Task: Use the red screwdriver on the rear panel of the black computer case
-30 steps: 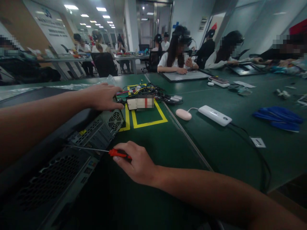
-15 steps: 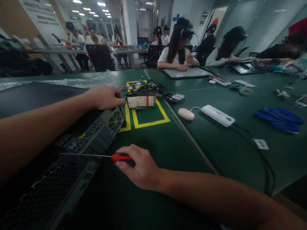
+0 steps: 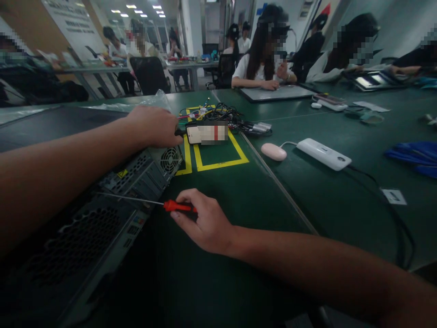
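Note:
A computer case (image 3: 136,175) lies on the left of the green table, its back panel with fan grille and honeycomb vent turned toward me. My right hand (image 3: 208,221) grips the red handle of a screwdriver (image 3: 170,205). Its long thin shaft points left across the back panel, and the tip is lost in the dark there. At the far end of the case, my left hand (image 3: 155,125) lies over the top edge with curled fingers. Whatever they hold is hidden. Just right of those fingers is a pale flat object with a black edge (image 3: 194,135), partly pixelated.
Behind the pale object lies a tangle of cables (image 3: 221,112), around yellow tape frames (image 3: 223,162). To the right are a pink oval device (image 3: 273,152), a white corded box (image 3: 323,154) and blue cloth (image 3: 414,155). Across the table a person (image 3: 262,68) works at a flat panel (image 3: 278,93).
My view has shifted, so the scene sits higher and further right. The screwdriver shaft now slants more, tip higher than handle. My left fingers have curled further down.

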Demonstrator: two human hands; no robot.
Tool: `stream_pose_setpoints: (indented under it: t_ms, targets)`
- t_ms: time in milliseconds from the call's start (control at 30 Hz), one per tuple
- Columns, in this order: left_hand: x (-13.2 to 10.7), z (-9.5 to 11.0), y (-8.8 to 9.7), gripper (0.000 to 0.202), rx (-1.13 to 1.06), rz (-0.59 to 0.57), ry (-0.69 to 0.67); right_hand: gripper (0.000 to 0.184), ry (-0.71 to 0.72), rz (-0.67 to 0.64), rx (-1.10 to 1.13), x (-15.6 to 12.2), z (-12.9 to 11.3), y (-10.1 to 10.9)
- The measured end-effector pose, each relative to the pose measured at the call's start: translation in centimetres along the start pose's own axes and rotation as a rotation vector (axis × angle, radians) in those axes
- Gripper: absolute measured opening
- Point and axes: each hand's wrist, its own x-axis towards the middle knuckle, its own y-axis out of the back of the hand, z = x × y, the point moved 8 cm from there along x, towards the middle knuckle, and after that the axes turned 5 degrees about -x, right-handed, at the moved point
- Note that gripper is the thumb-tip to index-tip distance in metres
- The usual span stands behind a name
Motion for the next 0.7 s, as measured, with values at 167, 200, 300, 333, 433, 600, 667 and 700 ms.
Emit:
stream_pose_setpoints:
  t_ms: [167,200,300,333,433,600,667,700]
  targets:
    - [-0.4,0.4,0.4,0.056,0.026,-0.008,0.04,0.02,0.036,0.014,0.014,0.0,-0.1,0.0]
    - [-0.4,0.5,0.3,0.055,0.054,-0.017,0.033,0.021,0.047,0.016,0.019,-0.1,-0.1,0.1]
    - [-0.2,0.7,0.0,0.054,0.172,-0.021,-0.023,0.025,0.063,-0.001,0.024,-0.1,-0.2,0.0]
    - [-0.1,0.7,-0.1,0.055,0.202,-0.003,-0.049,0.026,0.064,-0.01,0.02,-0.2,-0.2,-0.1]
    - [0.3,0.5,-0.8,0.054,0.229,0.005,-0.093,0.028,0.059,-0.026,-0.001,-0.1,-0.3,-0.2]
    - [0.9,-0.4,-1.8,0.061,0.202,-0.026,-0.073,0.035,0.067,-0.04,-0.022,0.1,-0.4,-0.5]
    - [1.0,-0.5,-1.8,0.062,0.19,-0.025,-0.061,0.033,0.068,-0.044,0.008,0.1,-0.5,-0.5]
    - [0.9,-0.5,-1.8,0.062,0.183,-0.027,-0.061,0.032,0.065,-0.043,0.025,0.1,-0.5,-0.5]
